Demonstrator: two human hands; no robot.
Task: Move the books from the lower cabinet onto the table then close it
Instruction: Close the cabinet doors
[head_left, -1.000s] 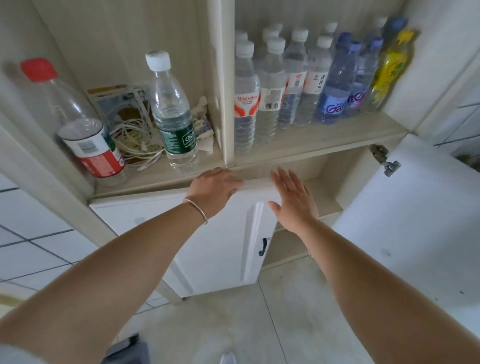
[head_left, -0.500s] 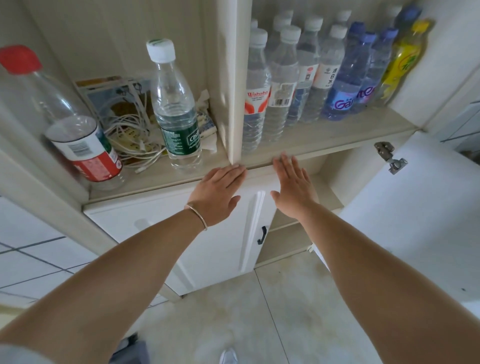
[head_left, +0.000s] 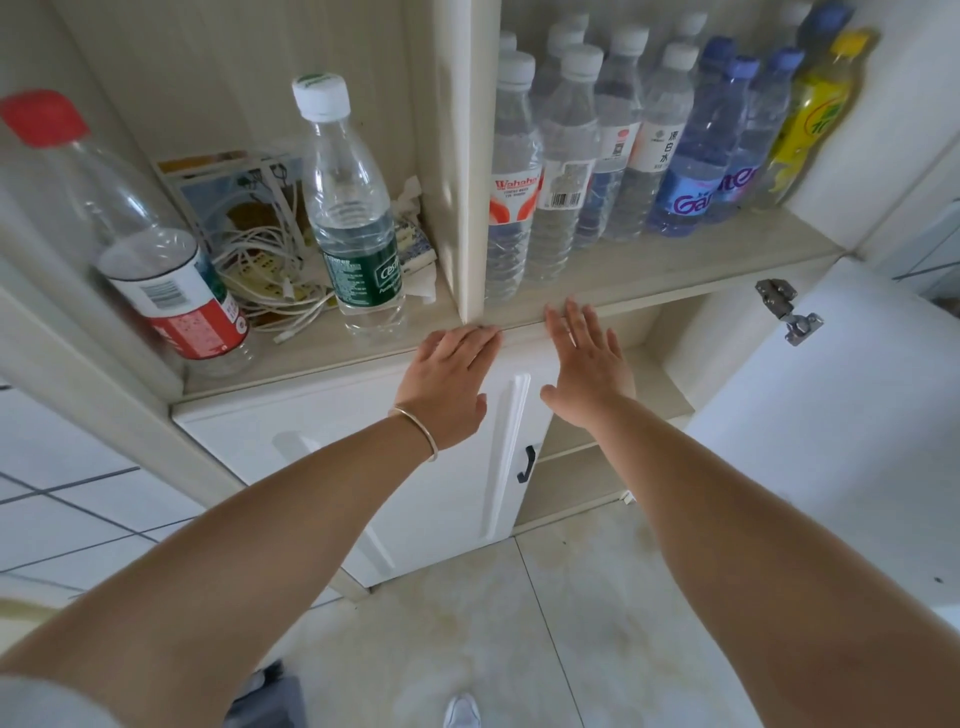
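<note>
The shelf board (head_left: 670, 270) above the lower cabinet looks like pale wood-grain laminate, matt and a little dusty. The closed left door (head_left: 322, 467) below it is smooth, satiny white with a black handle (head_left: 526, 464). Right of that, the open door (head_left: 831, 415) carries a shiny metal hinge (head_left: 787, 312). On the board stand clear glossy plastic bottles (head_left: 623, 145). My wrist wears a polished metal bangle (head_left: 418, 431).
</note>
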